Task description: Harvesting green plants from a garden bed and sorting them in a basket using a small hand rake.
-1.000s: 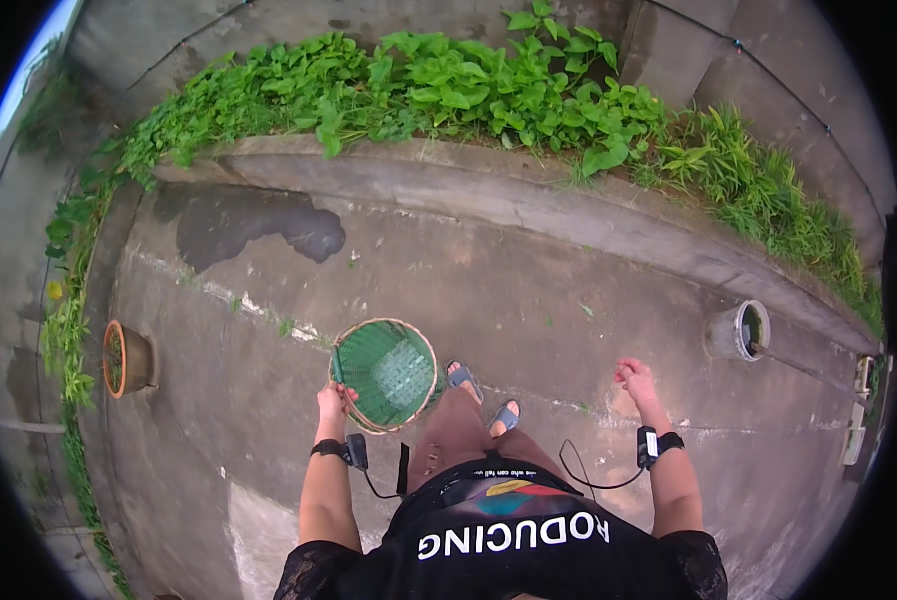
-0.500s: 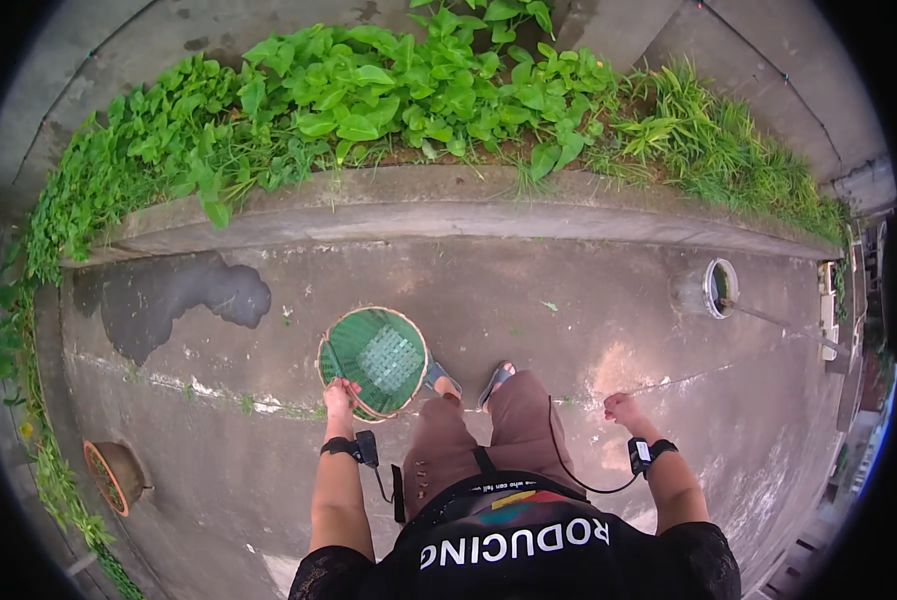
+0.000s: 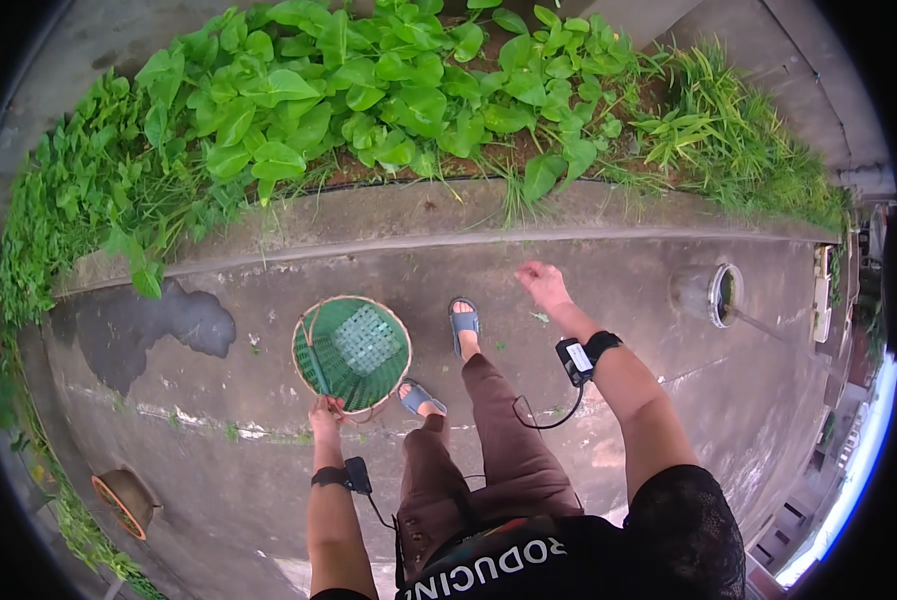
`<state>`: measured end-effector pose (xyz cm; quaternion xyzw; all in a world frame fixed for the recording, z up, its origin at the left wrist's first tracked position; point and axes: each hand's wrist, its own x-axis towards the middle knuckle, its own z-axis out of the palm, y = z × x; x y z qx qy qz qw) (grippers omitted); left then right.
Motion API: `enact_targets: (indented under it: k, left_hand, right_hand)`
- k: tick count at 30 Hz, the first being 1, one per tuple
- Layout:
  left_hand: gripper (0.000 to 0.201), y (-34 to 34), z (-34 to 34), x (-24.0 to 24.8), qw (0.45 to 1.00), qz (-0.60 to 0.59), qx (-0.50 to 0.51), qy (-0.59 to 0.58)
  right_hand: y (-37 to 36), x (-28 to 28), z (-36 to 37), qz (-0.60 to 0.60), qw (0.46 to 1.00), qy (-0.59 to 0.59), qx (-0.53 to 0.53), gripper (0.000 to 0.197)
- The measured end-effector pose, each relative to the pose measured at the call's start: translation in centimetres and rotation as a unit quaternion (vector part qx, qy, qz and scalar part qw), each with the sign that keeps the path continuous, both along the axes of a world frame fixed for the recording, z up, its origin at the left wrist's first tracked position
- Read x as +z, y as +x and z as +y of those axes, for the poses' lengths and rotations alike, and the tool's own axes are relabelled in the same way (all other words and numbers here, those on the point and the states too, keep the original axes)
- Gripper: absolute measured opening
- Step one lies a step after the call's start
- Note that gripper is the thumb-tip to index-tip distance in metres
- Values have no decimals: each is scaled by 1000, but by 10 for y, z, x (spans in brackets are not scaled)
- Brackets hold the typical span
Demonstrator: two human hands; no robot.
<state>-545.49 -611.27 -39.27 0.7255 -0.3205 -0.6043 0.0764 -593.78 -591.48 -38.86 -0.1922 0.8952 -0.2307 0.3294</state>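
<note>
My left hand (image 3: 326, 408) is closed on the near-left edge of a round woven basket (image 3: 370, 345), where the rim and the handle come together. The basket is green with a light brown rim and a paler checkered bottom, and nothing lies in it. Across its left side runs the thin curved handle, with a grey-green sleeve (image 3: 317, 362) on it. My right hand (image 3: 543, 285) is stretched forward over the concrete ground, to the right of my front foot. Its fingers are loosely bent and hold nothing.
Ahead, a low concrete kerb (image 3: 418, 222) edges a bed of leafy green plants (image 3: 368, 90). A white bucket (image 3: 720, 295) with a long pole stands to the right. At the lower left is a brown pot (image 3: 126, 500). A dark wet patch (image 3: 158, 325) marks the ground.
I have stepped closer to the plant bed, one foot now ahead of the other. My right hand has swung forward and inward. The basket stays in my left hand, slightly further left.
</note>
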Motion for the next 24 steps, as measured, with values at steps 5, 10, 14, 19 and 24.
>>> enact_targets:
  k: [5,10,14,19,24]
  left_hand:
    - [19,-19,-6,-31,999,-8,36,-2]
    - [19,-19,-3,-51,998,-36,36,34]
    - [22,-21,-2,-31,983,-140,93,-73]
    - [27,-91,-34,41,998,-54,26,-37]
    - [37,-174,-50,89,987,7,-146,-60]
  right_hand:
    - [-79,-35,-118,35,999,8,40,46]
    - [-141,-77,-153,145,978,147,-15,67]
    - [-158,-84,-172,63,977,204,-11,71]
    - [-173,-99,-162,100,984,150,-5,49]
    - [-172,-113,-159,73,993,75,-60,39]
